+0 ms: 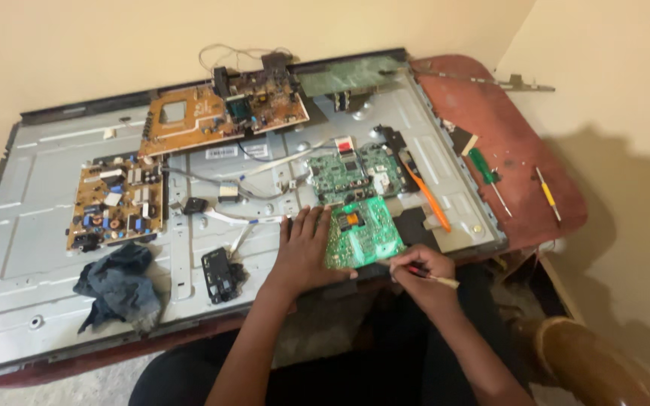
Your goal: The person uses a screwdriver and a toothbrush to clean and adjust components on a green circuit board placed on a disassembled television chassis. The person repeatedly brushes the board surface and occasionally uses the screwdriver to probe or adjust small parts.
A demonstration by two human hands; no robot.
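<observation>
Head view showed the left hand [304,252] laid flat with fingers spread, pressing on the left edge of a small green circuit board [362,233] – that board sat at the near edge of the big grey TV back panel [31,248] on the bench [524,162]. The right hand [423,274] had its fingers pinched shut around a thin brush [434,277] at the board's near right corner. A blue rag [118,286] lay off to the left, and an orange screwdriver [429,197] was just beyond the board.

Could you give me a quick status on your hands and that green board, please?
Left hand flat beside green circuit board. Right hand grips brush at board's edge. Nothing in the way.
</observation>
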